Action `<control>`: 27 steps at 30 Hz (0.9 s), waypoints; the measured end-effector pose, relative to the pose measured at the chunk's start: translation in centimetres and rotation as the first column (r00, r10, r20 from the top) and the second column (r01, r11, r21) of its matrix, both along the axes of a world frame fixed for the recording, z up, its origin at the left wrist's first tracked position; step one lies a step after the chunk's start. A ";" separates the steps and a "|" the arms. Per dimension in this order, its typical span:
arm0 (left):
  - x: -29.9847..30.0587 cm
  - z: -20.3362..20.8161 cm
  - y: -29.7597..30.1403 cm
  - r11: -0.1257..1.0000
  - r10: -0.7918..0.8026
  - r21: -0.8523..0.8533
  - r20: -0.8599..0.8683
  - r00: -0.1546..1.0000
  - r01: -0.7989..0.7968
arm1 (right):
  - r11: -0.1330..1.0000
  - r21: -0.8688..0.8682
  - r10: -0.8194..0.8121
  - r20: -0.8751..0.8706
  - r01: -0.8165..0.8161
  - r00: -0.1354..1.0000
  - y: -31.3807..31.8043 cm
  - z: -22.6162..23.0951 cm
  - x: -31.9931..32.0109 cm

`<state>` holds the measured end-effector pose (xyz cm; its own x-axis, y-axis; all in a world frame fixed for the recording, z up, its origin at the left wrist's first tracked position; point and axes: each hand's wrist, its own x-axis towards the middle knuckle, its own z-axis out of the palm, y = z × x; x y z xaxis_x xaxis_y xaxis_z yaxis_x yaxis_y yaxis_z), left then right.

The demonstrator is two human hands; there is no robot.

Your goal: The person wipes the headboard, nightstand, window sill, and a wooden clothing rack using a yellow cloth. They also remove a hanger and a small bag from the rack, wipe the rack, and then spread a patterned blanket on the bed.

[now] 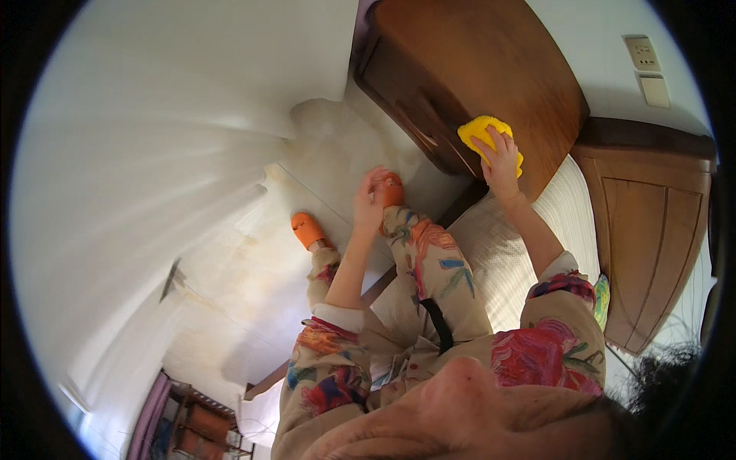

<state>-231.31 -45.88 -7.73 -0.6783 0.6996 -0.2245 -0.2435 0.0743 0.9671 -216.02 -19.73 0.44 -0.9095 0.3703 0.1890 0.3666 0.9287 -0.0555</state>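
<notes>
My right hand [502, 161] is pressed down on a yellow cloth [481, 128], its fingers bent over it. Under the cloth is the glossy top of a brown wooden cabinet [475, 54], close to the edge above the drawer front. My left hand [371, 198] hangs in the air before my knee, apart from the cabinet. Its fingers are loosely bent and it holds nothing.
A bed with a pale ribbed cover [498, 238] and a brown wooden headboard [652, 230] adjoins the cabinet. White curtains [153, 153] hang at the left. Orange slippers [307, 228] are on my feet on the pale floor [230, 284]. A wall socket [641, 54] sits above the headboard.
</notes>
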 end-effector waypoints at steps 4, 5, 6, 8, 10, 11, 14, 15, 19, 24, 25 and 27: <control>2.3 -0.7 -1.9 0.996 0.053 -0.063 -0.056 0.997 -0.056 | 0.991 0.123 0.039 0.068 -0.047 0.997 0.4 -0.7 3.1; 2.4 -0.7 -2.3 0.998 0.070 0.000 -0.072 0.995 -0.070 | 0.986 0.150 0.051 0.106 -0.067 0.993 0.4 -0.8 4.4; 2.5 -0.5 -3.0 0.986 0.107 0.141 -0.123 0.987 -0.089 | 0.971 0.222 0.066 0.114 -0.090 0.991 0.2 -0.7 5.9; 2.5 0.0 -5.2 0.993 0.107 -0.026 -0.158 0.982 -0.112 | 0.966 0.244 0.063 0.104 -0.087 0.993 0.2 -0.4 8.7; 2.3 0.3 -6.9 0.987 0.092 -0.111 -0.216 0.972 -0.118 | 0.966 0.248 0.048 0.124 -0.078 0.991 0.3 -0.1 10.1; 2.1 0.3 -7.5 0.982 0.069 -0.152 -0.243 0.968 -0.108 | 0.962 0.250 0.079 0.131 -0.110 0.988 0.4 -0.1 10.1; 1.0 0.0 -6.9 0.981 0.059 -0.162 -0.277 0.959 -0.107 | 0.953 0.269 0.126 0.068 -0.139 0.990 1.4 -0.7 6.0; 0.5 -0.2 -6.2 0.984 0.064 -0.141 -0.282 0.957 -0.108 | 0.953 0.255 0.154 0.054 -0.163 0.987 1.8 -0.9 3.6; -0.2 -0.9 -3.6 0.992 0.044 -0.109 -0.147 0.988 -0.061 | 0.915 0.309 0.289 -0.050 -0.261 0.956 3.6 -2.2 -10.6; -1.1 -0.6 -3.5 0.987 -0.114 -0.113 -0.032 0.993 0.110 | 0.892 0.339 0.348 -0.098 -0.297 0.932 4.9 -2.1 -28.7; -1.5 -0.6 -3.7 0.986 -0.094 -0.145 -0.041 0.995 0.088 | 0.891 0.356 0.327 -0.073 -0.281 0.942 5.1 -2.2 -31.0; -2.2 -0.4 -4.1 0.987 -0.046 -0.160 -0.093 0.995 0.031 | 0.895 0.338 0.287 0.061 -0.290 0.956 5.6 -2.2 -33.1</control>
